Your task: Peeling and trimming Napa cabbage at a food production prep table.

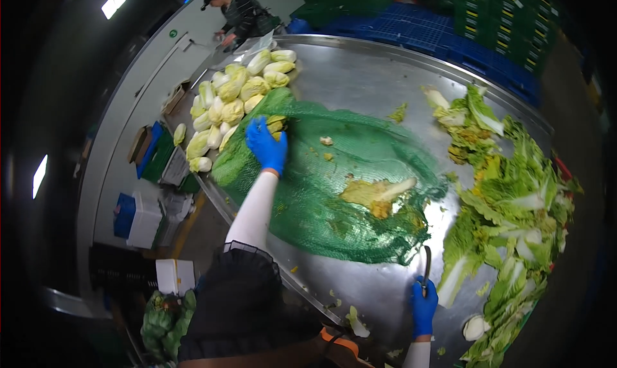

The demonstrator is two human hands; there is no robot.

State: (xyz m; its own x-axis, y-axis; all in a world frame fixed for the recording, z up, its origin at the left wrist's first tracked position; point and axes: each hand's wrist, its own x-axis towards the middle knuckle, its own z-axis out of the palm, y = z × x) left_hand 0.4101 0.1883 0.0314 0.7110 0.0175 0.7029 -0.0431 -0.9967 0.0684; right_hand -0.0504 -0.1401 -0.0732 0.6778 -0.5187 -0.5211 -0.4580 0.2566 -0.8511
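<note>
A green mesh bag (321,169) lies spread over a metal table, with a yellowed leaf (366,191) and small scraps on it. At the bag's upper left end, my left hand (267,145), in a blue glove, has its fingers curled round a yellow-green napa cabbage (276,124), mostly hidden by the hand and mesh. Lower right, my right hand (423,307), also blue-gloved, is closed on the handle of a knife (427,265), its slightly curved blade pointing away from me. Beyond my left hand sits a pile of trimmed pale napa cabbages (232,88).
Loose outer cabbage leaves (514,220) heap along the table's right side, with a white cut piece (475,327) near them. The raised metal rim (385,44) bounds the table (360,72). Blue pallets (411,27) and green crates (501,21) stand beyond. Another person (239,14) works far left.
</note>
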